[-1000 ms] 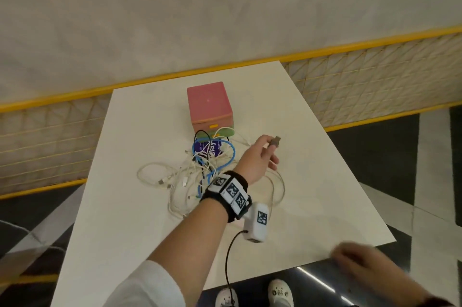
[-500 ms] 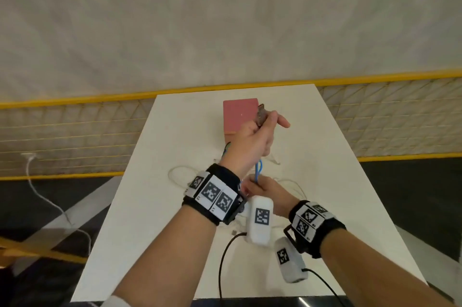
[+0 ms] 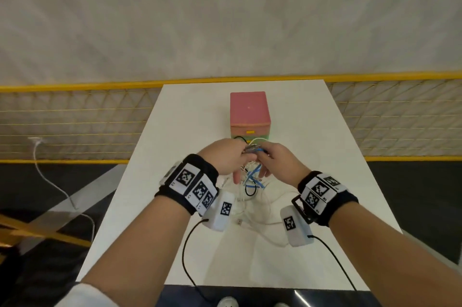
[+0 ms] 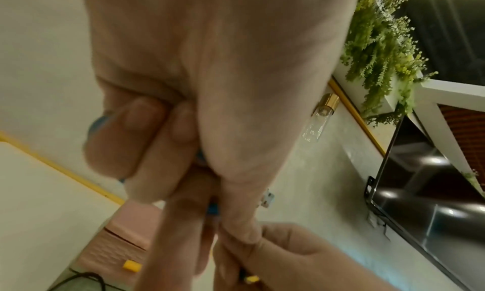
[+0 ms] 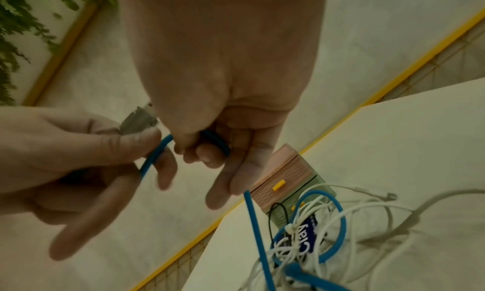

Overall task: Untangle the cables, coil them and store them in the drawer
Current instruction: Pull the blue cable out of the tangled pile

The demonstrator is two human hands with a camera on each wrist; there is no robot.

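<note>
A tangle of white, blue and black cables point(image 3: 252, 194) lies on the white table point(image 3: 175, 231), in front of a pink drawer box point(image 3: 250, 111) with a yellow handle point(image 5: 278, 185). Both hands meet just above the tangle. My left hand point(image 3: 240, 156) pinches the grey plug point(image 5: 139, 121) of the blue cable point(image 5: 155, 156) between thumb and fingers. Right beside it, my right hand point(image 3: 270, 159) pinches the same blue cable with thumb and index finger, its other fingers hanging loose. From there the blue cable drops into the tangle point(image 5: 315, 243).
A blue-and-white label point(image 5: 307, 239) sits inside the tangle. A yellow-railed mesh fence point(image 3: 75, 116) runs behind the table. One white cord point(image 3: 50, 181) trails on the dark floor at left. The table's side edges lie close to both forearms.
The left hand lifted the grey plug, then brought it back down in front of the drawer box. The right hand came in from the lower right and took the blue cable beside the plug.
</note>
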